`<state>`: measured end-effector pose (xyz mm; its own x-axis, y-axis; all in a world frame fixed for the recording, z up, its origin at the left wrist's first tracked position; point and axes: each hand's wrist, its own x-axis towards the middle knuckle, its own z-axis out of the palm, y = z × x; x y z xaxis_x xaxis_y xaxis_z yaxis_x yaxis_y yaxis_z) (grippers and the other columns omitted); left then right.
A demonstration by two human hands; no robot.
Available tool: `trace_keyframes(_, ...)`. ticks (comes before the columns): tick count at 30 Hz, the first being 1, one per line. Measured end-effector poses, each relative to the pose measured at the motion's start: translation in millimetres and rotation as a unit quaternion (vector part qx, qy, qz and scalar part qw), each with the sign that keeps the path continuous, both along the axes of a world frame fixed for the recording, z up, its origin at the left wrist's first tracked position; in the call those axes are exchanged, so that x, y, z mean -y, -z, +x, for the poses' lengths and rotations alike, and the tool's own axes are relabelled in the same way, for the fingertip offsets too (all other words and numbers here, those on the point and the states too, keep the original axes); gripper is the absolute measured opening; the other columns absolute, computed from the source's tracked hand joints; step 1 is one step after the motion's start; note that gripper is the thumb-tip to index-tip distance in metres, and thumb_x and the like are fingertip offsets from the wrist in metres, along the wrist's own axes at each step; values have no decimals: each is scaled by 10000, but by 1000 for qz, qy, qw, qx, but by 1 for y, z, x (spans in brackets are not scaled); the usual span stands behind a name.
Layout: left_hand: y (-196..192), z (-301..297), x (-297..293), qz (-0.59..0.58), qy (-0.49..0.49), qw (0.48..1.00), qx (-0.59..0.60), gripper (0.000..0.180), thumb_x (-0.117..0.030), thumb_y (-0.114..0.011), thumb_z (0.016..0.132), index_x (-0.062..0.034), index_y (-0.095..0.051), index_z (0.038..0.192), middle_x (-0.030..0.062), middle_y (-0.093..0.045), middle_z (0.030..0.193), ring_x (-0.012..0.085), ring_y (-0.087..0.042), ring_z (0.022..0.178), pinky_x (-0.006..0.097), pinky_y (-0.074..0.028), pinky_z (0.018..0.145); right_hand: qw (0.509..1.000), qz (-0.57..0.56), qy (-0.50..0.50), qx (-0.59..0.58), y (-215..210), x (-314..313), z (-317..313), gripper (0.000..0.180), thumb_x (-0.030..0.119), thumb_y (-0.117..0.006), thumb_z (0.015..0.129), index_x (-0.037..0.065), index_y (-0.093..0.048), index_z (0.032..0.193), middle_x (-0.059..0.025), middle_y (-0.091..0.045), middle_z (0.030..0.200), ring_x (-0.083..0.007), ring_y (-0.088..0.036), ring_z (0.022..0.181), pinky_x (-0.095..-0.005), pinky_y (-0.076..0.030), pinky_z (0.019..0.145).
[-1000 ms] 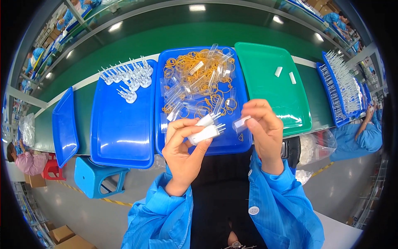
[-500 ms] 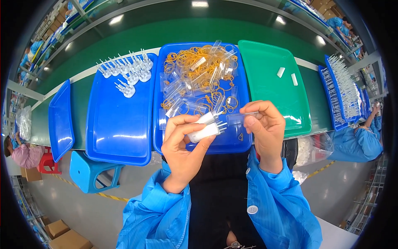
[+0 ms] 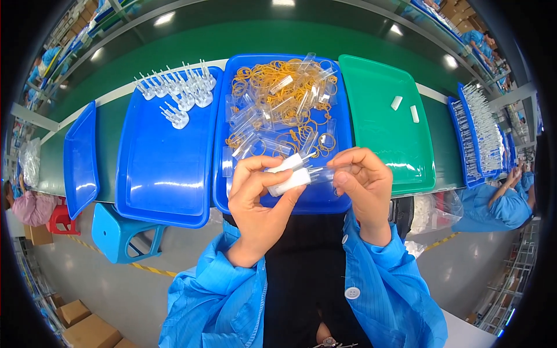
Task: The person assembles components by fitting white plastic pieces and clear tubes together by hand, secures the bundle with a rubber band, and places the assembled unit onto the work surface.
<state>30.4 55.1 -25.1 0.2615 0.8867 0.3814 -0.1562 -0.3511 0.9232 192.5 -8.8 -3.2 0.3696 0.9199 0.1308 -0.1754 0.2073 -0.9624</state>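
Observation:
Between the fingers and thumb of my left hand (image 3: pixel 258 200) are two white blocks (image 3: pixel 290 182) with thin metal prongs pointing right, perhaps power plugs. My right hand (image 3: pixel 366 188) is closed in a pinch on a clear plastic sleeve (image 3: pixel 326 174). The sleeve's left end overlaps the prongs of the lower block. Whether it encloses them fully I cannot tell. Both hands are over the near part of a blue tray (image 3: pixel 223 185), which holds a heap of tan rubber bands (image 3: pixel 272 78) and loose clear sleeves (image 3: pixel 246 119).
To the left, a blue tray (image 3: pixel 162 168) carries several white pronged pieces (image 3: pixel 177 116). A green tray (image 3: pixel 389 139) on the right holds two small white pieces (image 3: pixel 397 103). Farther right stand trays of pronged pieces (image 3: pixel 484 130), near a co-worker in blue (image 3: pixel 507 200).
My right hand has moved slightly left, bringing the clear sleeve from beside the prongs to overlap them. My left hand keeps hold of both white blocks.

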Motion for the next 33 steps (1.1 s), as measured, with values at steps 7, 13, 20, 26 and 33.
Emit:
trace_keyframes(7,-4,0,0,23,-33,998,-46,264,38,-779,677,-11,-711,927,110,-593,1008,204,-616,899,277,-510,736,999,22,25,16,3,-1,-7,196,-20,-669,839,-48,-581,1012,-95,-636,940,-79,-595,743,-195,-485,605)
trace_keyframes(13,-4,-1,-2,28,-26,997,-63,277,32,-772,681,-24,-719,948,108,-605,994,209,-621,892,289,-506,726,998,36,33,31,6,-2,-8,196,-39,-665,834,-54,-575,1008,-107,-618,973,-88,-595,761,-203,-494,618)
trace_keyframes(20,-5,-4,-4,88,-19,992,-86,251,28,-775,669,-35,-720,906,100,-607,1009,202,-619,910,284,-502,744,998,32,16,52,7,-2,-4,176,-49,-654,835,-49,-581,995,-111,-614,977,-92,-595,760,-210,-499,619)
trace_keyframes(26,-2,0,-1,64,15,997,-45,302,31,-749,702,-23,-697,994,130,-606,1011,243,-624,897,300,-502,757,999,16,24,-27,5,-7,-7,379,-39,-667,827,-23,-464,1146,-153,-615,1038,-108,-601,800,-214,-499,666)
trace_keyframes(33,3,11,1,230,-77,967,-81,372,85,-716,713,38,-630,1072,178,-610,1052,369,-623,1015,407,-533,843,943,82,158,280,11,-17,-53,903,114,-863,605,-18,-330,1322,-187,-452,1324,-257,-509,1133,-385,-440,942)
